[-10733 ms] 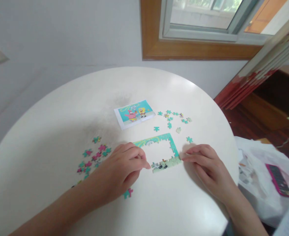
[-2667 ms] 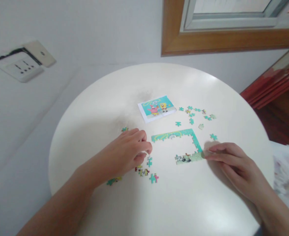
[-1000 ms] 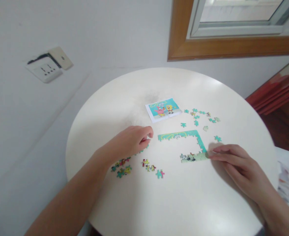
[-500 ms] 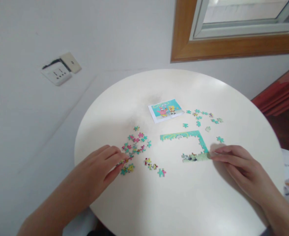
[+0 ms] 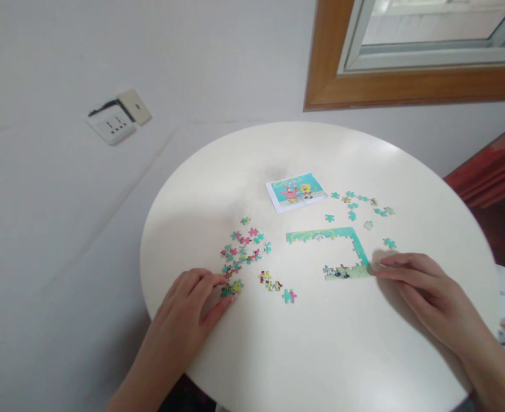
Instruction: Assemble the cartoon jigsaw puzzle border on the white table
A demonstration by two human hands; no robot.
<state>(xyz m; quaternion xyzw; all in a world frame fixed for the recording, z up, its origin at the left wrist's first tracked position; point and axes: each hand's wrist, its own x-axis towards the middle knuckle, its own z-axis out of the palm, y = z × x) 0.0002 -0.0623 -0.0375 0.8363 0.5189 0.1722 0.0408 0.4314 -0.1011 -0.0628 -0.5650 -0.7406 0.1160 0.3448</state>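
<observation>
My left hand (image 5: 192, 306) rests at the near edge of a loose pile of jigsaw pieces (image 5: 244, 256). Its thumb and forefinger are apart, beside a teal and yellow jigsaw piece (image 5: 232, 288), with no piece visibly lifted. My right hand (image 5: 426, 292) is open, its stretched fingertips touching the near right corner of a partly joined puzzle border (image 5: 359, 248). That border has a teal far side, a teal right side and a pale green near side. Between the left hand and the border lie a few yellow pieces (image 5: 271, 281) and a teal and pink piece (image 5: 289, 296).
A picture card (image 5: 298, 191) with cartoon figures lies beyond the border on the round white table (image 5: 321, 349). Several loose, mostly teal pieces (image 5: 352, 216) are scattered at the far right. A wall socket (image 5: 113, 123) and a wood-framed window (image 5: 415, 88) are behind.
My left hand has drawn back toward me, and its thumb has parted from the fingers, uncovering more of the pile. My right hand stays at the border's corner. The view has shifted slightly.
</observation>
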